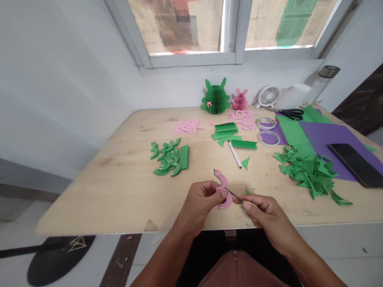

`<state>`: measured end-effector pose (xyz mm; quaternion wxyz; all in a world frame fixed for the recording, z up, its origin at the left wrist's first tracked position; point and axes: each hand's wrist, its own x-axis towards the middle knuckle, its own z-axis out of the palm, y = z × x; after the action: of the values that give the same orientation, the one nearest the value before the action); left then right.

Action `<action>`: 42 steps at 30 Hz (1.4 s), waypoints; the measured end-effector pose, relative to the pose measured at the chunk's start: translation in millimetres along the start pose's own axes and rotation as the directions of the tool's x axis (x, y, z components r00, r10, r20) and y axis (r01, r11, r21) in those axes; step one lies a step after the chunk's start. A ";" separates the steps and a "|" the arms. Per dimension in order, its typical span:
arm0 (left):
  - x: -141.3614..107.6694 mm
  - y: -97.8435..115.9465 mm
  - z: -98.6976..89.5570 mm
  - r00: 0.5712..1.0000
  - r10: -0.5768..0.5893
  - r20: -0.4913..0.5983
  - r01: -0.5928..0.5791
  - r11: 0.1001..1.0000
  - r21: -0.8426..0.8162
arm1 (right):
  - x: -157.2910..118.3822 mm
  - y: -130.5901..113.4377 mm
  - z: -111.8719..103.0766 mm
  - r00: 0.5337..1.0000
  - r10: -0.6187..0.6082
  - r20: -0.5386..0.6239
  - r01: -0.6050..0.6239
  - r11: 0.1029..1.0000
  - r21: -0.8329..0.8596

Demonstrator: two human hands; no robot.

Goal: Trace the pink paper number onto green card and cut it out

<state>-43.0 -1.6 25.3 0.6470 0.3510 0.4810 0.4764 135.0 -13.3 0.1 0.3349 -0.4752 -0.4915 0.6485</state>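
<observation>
my left hand (199, 204) pinches the pink cutout (229, 200) at the counter's (104, 191) 6 o'clock edge, seemingly steadying it against the thin dark tool (235, 194) in my right hand's (266, 215) closed grip; green scraps (312, 173) sit aside at 2 o'clock, presumably out of the way.

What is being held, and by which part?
The left hand holds a wavy pink paper cutout by its middle; the right hand pinches a thin dark tool by the end away from the paper.
</observation>
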 end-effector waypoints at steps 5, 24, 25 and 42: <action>-0.5 0.3 -0.5 1.000 0.002 0.024 -0.003 1.000 0.013 | -0.2 -1.3 1.1 1.000 -0.011 0.005 0.011 1.000 0.008; -2.3 4.8 1.9 0.999 0.008 0.054 -0.007 1.000 -0.008 | -2.3 -3.7 -0.4 1.000 -0.003 0.016 0.003 1.000 0.022; -2.5 5.2 2.0 0.999 0.006 0.053 -0.006 1.000 -0.009 | -2.1 -3.7 -0.4 1.000 -0.001 0.014 0.001 1.000 0.019; 2.5 -9.7 1.5 0.980 -0.025 -0.199 -0.039 0.949 -0.312 | -4.5 9.7 7.9 0.985 0.078 -0.154 -0.039 0.969 0.244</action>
<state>-38.6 -2.2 16.1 0.6412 0.1955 0.4604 0.5819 129.3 -22.7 -7.4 0.4096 -0.4966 -0.3662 0.6720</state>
